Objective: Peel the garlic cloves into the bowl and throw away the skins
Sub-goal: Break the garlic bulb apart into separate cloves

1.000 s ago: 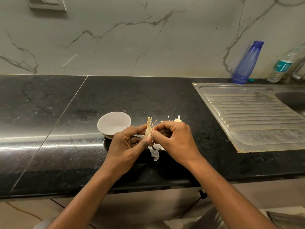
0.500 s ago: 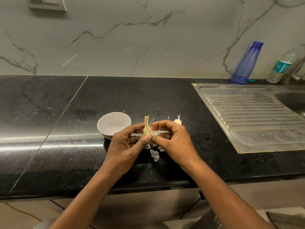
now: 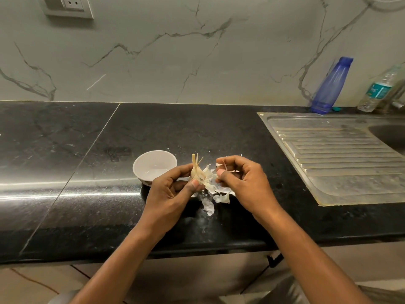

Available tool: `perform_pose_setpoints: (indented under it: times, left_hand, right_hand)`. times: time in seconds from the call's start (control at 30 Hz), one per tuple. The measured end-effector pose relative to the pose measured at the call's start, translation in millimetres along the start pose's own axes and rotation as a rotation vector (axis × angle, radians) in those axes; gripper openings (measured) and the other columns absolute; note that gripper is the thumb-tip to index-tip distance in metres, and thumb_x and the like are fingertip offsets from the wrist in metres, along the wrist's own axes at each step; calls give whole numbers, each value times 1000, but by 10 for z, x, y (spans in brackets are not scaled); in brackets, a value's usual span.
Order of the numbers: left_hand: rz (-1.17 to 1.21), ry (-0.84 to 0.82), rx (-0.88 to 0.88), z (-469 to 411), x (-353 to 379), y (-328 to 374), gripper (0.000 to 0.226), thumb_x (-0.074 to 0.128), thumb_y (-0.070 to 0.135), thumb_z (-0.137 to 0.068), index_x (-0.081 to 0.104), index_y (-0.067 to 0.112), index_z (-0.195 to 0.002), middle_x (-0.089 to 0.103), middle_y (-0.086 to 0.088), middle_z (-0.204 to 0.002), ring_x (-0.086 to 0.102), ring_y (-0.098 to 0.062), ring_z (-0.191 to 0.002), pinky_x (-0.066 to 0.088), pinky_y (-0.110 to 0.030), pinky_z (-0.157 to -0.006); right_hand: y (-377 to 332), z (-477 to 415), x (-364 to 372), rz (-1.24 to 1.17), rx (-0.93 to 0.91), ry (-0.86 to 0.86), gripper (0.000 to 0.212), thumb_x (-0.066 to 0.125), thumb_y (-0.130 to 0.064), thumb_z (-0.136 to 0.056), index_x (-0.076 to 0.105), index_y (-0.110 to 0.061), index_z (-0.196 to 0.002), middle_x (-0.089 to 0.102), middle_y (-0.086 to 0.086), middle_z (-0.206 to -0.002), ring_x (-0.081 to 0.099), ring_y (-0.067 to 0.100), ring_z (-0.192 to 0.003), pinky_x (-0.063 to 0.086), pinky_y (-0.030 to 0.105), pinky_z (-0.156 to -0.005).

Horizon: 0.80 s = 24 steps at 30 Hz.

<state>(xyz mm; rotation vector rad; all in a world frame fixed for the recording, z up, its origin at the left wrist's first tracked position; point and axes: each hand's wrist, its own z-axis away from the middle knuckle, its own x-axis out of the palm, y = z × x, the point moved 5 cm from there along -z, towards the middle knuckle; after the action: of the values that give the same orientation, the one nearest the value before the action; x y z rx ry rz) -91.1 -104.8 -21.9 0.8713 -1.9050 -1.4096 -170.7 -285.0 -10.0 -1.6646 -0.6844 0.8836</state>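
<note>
Your two forearms come up from the bottom edge of the frame and meet just below its middle, over the front part of the black countertop (image 3: 65,163). Half a second ago your hands were touching over the garlic; now your right hand (image 3: 243,183) has drawn off to the right, so a small gap shows between them, and its curled thumb and forefinger pinch a strip of skin (image 3: 219,165) torn loose. Your left hand (image 3: 168,189) grips the garlic bulb (image 3: 197,172) between thumb and fingers, dry stalk pointing up, with loosened papery skin flaring out on its right side where it lay closed before. Beneath the hands, loose skins (image 3: 208,206) lie on the counter much as they did. The white bowl (image 3: 140,165) stands in the same spot, just left of and behind your left hand, whose knuckles hide its near right edge. Farther right, the steel drainboard (image 3: 339,154) runs to the right edge of the frame, well apart from the garlic. Behind it, against the marbled wall (image 3: 175,51), stand a blue bottle (image 3: 331,86) and, at the far right, a clear water bottle (image 3: 377,91) with a teal label whose writing is too small to read. A wall socket (image 3: 70,5) sits in the upper left corner.
</note>
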Motion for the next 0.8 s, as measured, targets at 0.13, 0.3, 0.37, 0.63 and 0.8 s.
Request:
perform_pose_setpoints:
  times: [0.13,0.3,0.37,0.63,0.8]
  left_hand:
    - [-8,17,-5,-10,-14,-2,38,67,-1,-97,65,6,-133,79,-7,-116,79,-23,-102,61,-28,-93]
    - [-39,-8,-6,-2,-14,10,39,72,3,-94,66,8,-133,80,-3,-113,78,-21,-103,60,-25,-91]
    - [-58,-14,-11,-2,-20,4,41,73,6,-93,66,9,-133,80,-3,-113,78,-21,-103,61,-28,-92]
    - [-72,-18,-24,-2,-29,-28,40,77,11,-91,69,14,-129,76,-12,-106,76,-32,-95,65,-34,-83]
    - [-67,-19,-28,-9,-39,-47,39,77,7,-92,68,13,-129,78,-11,-107,77,-32,-95,64,-38,-88]
  right_hand:
    - [-11,-111,-315,11,-4,109,17,79,-10,-94,76,-14,-110,81,6,-89,79,22,-81,66,40,-82]
    - [97,-215,-603,345,-44,258,8,81,-22,-93,78,-27,-98,78,-8,-86,75,4,-82,65,32,-81]
    - [93,-204,-614,480,-86,269,5,78,-24,-95,79,-28,-98,76,-14,-86,71,-2,-82,61,20,-78]
    - [151,-205,-557,533,-66,236,19,76,-13,-93,81,-23,-108,77,-13,-95,71,-3,-90,56,15,-82]
    - [121,-182,-557,512,-24,199,48,66,6,-87,76,-21,-126,78,-5,-117,72,7,-109,56,25,-102]
